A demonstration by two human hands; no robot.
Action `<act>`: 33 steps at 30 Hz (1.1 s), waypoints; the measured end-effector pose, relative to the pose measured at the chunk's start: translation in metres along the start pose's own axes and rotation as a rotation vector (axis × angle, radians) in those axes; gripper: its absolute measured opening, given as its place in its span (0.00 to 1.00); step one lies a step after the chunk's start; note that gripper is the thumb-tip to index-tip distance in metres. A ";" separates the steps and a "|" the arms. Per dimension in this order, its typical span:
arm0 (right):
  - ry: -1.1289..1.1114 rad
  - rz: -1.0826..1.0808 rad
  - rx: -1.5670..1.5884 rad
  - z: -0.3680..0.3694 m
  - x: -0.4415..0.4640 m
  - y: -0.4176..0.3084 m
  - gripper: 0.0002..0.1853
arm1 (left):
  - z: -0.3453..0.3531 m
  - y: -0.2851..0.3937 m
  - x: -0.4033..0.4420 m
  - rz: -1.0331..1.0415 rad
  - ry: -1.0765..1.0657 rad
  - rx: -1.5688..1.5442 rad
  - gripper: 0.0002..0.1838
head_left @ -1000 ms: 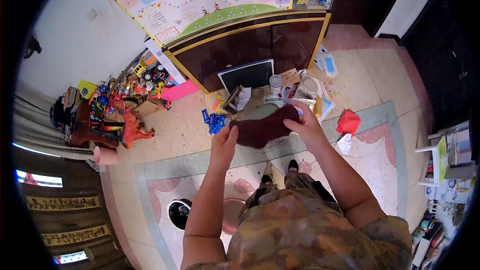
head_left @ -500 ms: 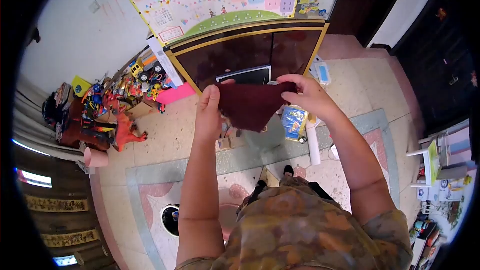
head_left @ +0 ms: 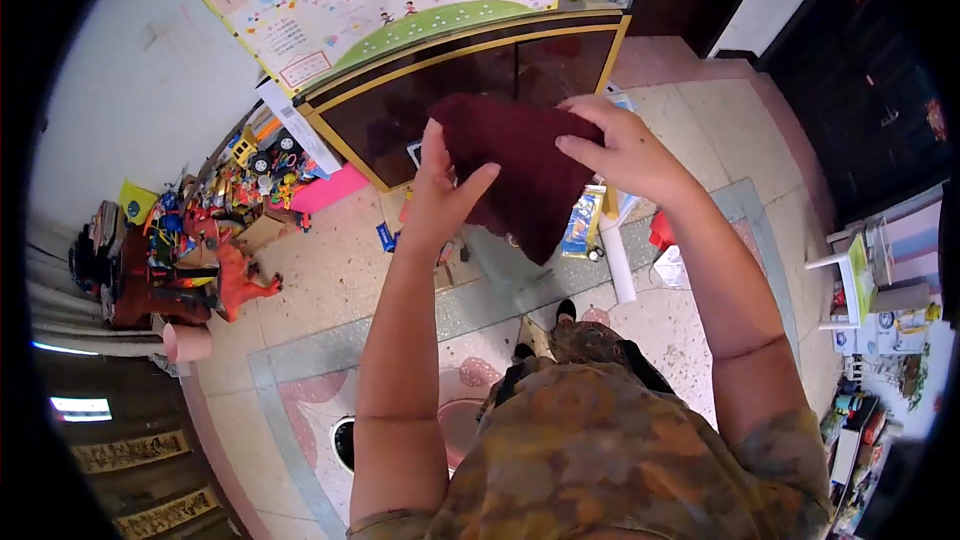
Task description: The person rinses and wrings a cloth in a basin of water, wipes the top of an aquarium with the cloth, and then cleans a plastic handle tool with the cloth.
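Note:
A dark maroon piece of cloth (head_left: 520,165), perhaps knitted, hangs spread between my two hands at chest height, its lower end drooping to a point. My left hand (head_left: 446,190) is at its left edge, the thumb lifted apart and the fingers partly hidden along or behind the fabric. On the other side, my right hand (head_left: 625,150) grips the upper right edge, thumb in front and fingers over the top. A small light spot shows near the cloth's lower edge; what it is cannot be made out.
Ahead stands a dark cabinet (head_left: 400,105) with gold trim, below a number chart (head_left: 400,0). Toys are heaped at left near an orange-red dinosaur (head_left: 240,275). A greenish stool-like surface (head_left: 510,270) lies below the cloth. A white roll (head_left: 618,265) and blue-yellow packet (head_left: 580,225) are beside it.
Both hands and the cloth have moved up and forward. The cloth has opened out and hangs longer. My left thumb has lifted away from the fingers. The view has shifted slightly.

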State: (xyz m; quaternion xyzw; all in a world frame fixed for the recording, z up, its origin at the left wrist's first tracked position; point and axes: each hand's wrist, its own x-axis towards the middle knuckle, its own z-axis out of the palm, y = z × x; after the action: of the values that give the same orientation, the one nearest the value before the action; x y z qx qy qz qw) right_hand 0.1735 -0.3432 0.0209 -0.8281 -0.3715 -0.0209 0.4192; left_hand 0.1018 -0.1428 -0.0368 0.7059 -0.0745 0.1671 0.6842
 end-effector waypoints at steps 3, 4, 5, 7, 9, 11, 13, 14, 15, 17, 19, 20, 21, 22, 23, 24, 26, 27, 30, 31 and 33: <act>-0.111 0.341 0.412 -0.014 0.005 0.003 0.15 | 0.009 -0.004 0.016 0.107 -0.040 -0.192 0.38; -0.120 0.405 0.476 -0.017 0.009 0.007 0.15 | 0.011 -0.005 0.019 0.070 -0.035 -0.174 0.37; -0.120 0.398 0.479 -0.019 0.013 0.012 0.15 | 0.013 -0.007 0.022 0.034 -0.028 -0.154 0.37; -0.084 0.487 0.745 -0.021 0.020 0.022 0.17 | 0.018 -0.003 0.027 -0.050 0.007 -0.244 0.37; -0.061 0.511 0.861 -0.025 0.029 0.031 0.18 | 0.020 -0.003 0.036 -0.131 0.039 -0.330 0.37; -0.035 0.530 0.979 -0.031 0.039 0.039 0.19 | 0.021 -0.013 0.048 -0.194 0.050 -0.561 0.37; 0.017 0.597 1.077 -0.037 0.047 0.044 0.21 | 0.029 -0.048 0.052 -0.240 0.006 -0.738 0.37; -0.080 0.529 1.123 -0.045 0.051 0.040 0.21 | 0.036 -0.063 0.054 -0.291 -0.038 -0.923 0.38; -0.118 0.531 1.106 -0.045 0.056 0.050 0.21 | 0.045 -0.068 0.051 -0.420 -0.061 -0.878 0.39; -0.167 0.544 1.079 -0.055 0.066 0.052 0.19 | 0.067 -0.093 0.044 -0.556 -0.136 -0.881 0.39; -0.261 0.444 1.036 -0.064 0.079 0.073 0.18 | 0.079 -0.105 0.048 -0.542 -0.212 -0.814 0.35; -0.250 0.431 0.999 -0.070 0.084 0.078 0.17 | 0.082 -0.102 0.051 -0.524 -0.225 -0.704 0.33; -0.243 0.434 0.943 -0.075 0.087 0.083 0.16 | 0.084 -0.097 0.058 -0.508 -0.228 -0.690 0.33; -0.242 0.415 0.941 -0.081 0.091 0.086 0.16 | 0.087 -0.090 0.065 -0.554 -0.180 -0.530 0.30; -0.253 0.307 0.818 -0.087 0.095 0.089 0.16 | 0.091 -0.084 0.072 -0.596 -0.128 -0.375 0.28; -0.261 0.201 0.694 -0.093 0.098 0.090 0.16 | 0.092 -0.079 0.079 -0.581 -0.126 -0.371 0.28; -0.285 -0.118 0.411 -0.109 0.100 0.085 0.17 | 0.086 -0.068 0.098 -0.445 0.065 -0.186 0.24; -0.279 -0.317 0.341 -0.113 0.096 0.080 0.17 | 0.085 -0.052 0.109 -0.325 0.085 -0.034 0.23; -0.691 -0.669 0.313 -0.139 0.099 0.054 0.18 | 0.041 -0.099 0.137 -0.223 -0.182 -0.926 0.17; -0.732 -0.655 0.235 -0.138 0.102 0.060 0.17 | 0.046 -0.051 0.146 -0.464 -0.133 -0.928 0.15; -0.747 -0.637 0.100 -0.133 0.107 0.080 0.16 | 0.045 -0.019 0.154 -0.455 -0.025 -0.386 0.13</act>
State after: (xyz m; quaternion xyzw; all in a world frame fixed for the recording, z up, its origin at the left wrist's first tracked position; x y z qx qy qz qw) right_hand 0.3381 -0.4039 0.0896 -0.6032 -0.7316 0.1684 0.2692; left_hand 0.2581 -0.1675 -0.0030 0.5635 0.0468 -0.0162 0.8246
